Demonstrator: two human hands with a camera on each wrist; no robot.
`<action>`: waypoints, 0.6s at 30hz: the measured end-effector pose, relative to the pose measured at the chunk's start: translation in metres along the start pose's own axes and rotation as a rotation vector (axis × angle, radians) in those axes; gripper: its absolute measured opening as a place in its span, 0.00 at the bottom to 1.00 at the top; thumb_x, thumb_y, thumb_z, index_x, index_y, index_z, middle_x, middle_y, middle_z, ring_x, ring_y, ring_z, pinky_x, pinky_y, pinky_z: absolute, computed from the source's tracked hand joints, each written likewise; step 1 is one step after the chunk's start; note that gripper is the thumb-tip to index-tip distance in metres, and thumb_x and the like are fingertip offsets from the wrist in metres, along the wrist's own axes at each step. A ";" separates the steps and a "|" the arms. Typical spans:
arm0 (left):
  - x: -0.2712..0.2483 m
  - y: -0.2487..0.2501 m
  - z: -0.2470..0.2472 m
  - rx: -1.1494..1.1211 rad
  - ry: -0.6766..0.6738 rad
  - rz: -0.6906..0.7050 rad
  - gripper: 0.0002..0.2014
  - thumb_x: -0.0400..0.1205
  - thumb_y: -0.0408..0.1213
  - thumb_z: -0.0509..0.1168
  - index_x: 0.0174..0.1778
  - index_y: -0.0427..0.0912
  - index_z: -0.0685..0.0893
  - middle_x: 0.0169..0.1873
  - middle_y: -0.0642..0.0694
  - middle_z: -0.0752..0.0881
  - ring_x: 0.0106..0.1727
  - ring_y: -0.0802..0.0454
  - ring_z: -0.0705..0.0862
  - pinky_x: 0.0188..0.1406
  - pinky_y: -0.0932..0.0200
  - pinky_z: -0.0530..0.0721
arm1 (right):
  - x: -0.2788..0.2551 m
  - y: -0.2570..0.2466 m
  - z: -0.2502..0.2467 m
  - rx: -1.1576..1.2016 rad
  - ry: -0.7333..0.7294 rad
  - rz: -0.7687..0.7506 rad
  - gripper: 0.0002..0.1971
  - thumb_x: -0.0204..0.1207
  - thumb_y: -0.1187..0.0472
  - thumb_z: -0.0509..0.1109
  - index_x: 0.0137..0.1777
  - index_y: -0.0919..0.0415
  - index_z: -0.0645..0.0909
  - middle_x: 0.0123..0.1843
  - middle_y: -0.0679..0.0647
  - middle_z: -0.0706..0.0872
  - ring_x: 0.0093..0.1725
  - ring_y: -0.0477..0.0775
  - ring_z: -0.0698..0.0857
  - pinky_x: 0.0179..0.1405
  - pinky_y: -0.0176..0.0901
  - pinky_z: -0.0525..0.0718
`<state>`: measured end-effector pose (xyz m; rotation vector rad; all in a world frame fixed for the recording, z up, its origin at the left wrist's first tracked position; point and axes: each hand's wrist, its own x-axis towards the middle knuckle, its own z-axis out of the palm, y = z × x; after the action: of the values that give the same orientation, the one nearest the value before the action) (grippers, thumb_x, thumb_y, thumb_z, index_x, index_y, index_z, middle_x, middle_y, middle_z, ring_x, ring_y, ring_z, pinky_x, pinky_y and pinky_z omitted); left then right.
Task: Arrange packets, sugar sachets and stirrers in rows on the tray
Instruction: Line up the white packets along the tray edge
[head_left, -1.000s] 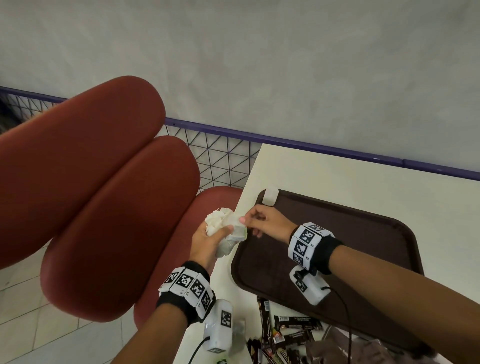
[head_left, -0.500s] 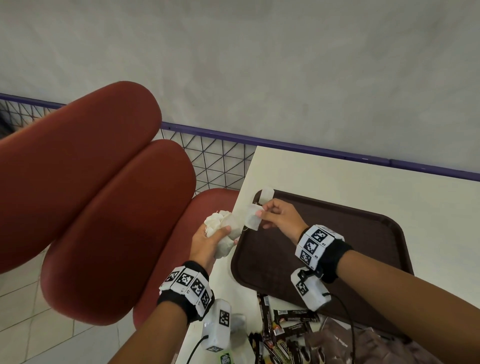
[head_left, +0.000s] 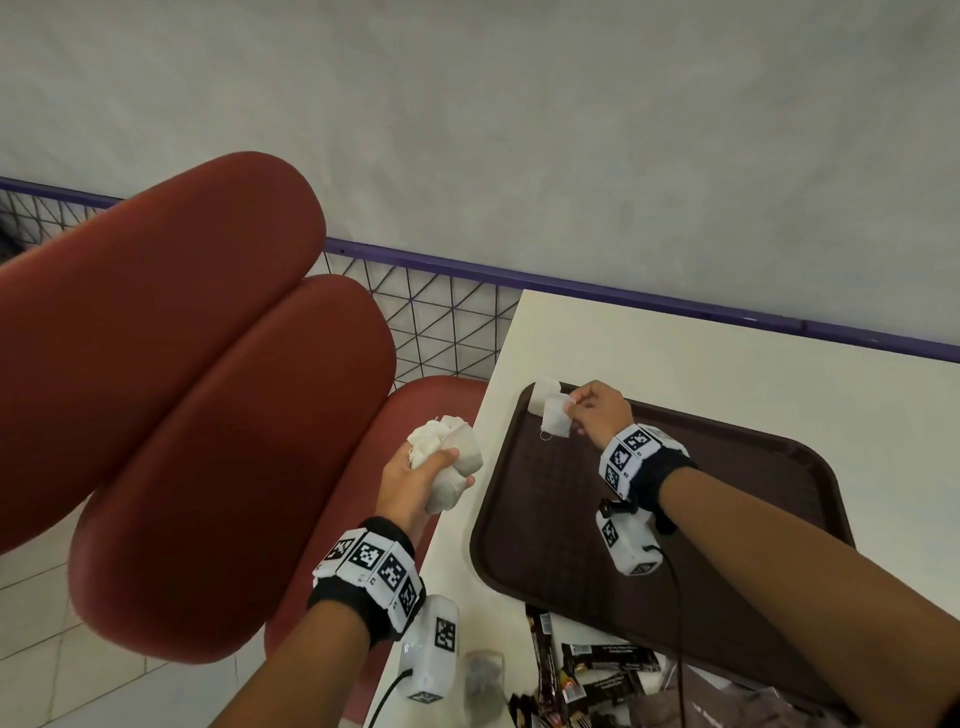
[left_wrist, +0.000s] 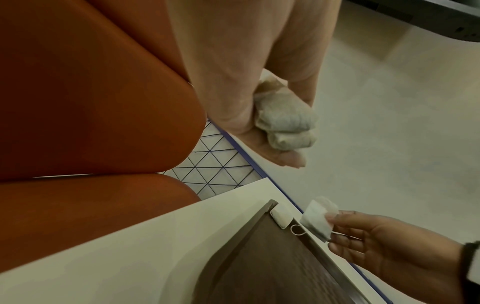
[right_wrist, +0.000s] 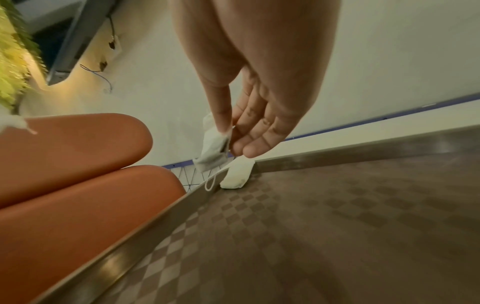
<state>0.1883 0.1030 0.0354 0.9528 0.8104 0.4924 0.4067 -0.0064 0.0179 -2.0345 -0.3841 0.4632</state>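
My left hand (head_left: 415, 483) grips a bunch of white tea bags (head_left: 447, 457) (left_wrist: 283, 121) left of the table, over the red seat. My right hand (head_left: 592, 413) pinches a single tea bag (head_left: 557, 421) (left_wrist: 318, 223) (right_wrist: 214, 148) by its top edge, just above the far left corner of the dark brown tray (head_left: 727, 545) (right_wrist: 337, 226). A loop of string hangs from it. One tea bag (head_left: 543, 397) (right_wrist: 237, 174) (left_wrist: 281, 216) lies against the tray's rim in that corner.
Dark sachets (head_left: 597, 670) lie in a heap on the cream table (head_left: 675, 364) near the tray's front edge. A red cushioned bench (head_left: 182, 389) stands to the left. A purple rail with wire mesh (head_left: 441, 322) runs behind the table.
My right hand pulled one tea bag out of the bunch and carried it right and away, to the tray's far left corner. The left hand stayed in place.
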 end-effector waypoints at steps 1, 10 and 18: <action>0.001 -0.001 0.000 0.005 -0.004 -0.002 0.18 0.76 0.25 0.68 0.62 0.38 0.80 0.59 0.34 0.84 0.51 0.35 0.87 0.28 0.59 0.86 | 0.005 0.002 0.004 -0.008 0.010 0.017 0.14 0.73 0.69 0.71 0.32 0.52 0.73 0.40 0.61 0.83 0.36 0.58 0.82 0.39 0.46 0.82; 0.016 -0.003 -0.004 -0.001 -0.004 -0.026 0.14 0.77 0.26 0.67 0.56 0.44 0.82 0.59 0.33 0.84 0.51 0.32 0.86 0.25 0.61 0.83 | 0.041 0.009 0.036 -0.074 0.053 0.082 0.15 0.72 0.69 0.69 0.30 0.51 0.71 0.39 0.59 0.82 0.39 0.57 0.81 0.33 0.39 0.77; 0.018 -0.001 -0.006 -0.017 -0.006 -0.020 0.15 0.77 0.27 0.68 0.58 0.45 0.82 0.60 0.36 0.84 0.54 0.34 0.86 0.32 0.57 0.86 | 0.046 0.011 0.050 -0.155 0.077 0.090 0.10 0.75 0.72 0.62 0.55 0.67 0.78 0.46 0.59 0.78 0.46 0.57 0.78 0.45 0.45 0.78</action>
<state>0.1943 0.1178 0.0255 0.9294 0.8089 0.4778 0.4239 0.0468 -0.0221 -2.2205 -0.2900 0.4196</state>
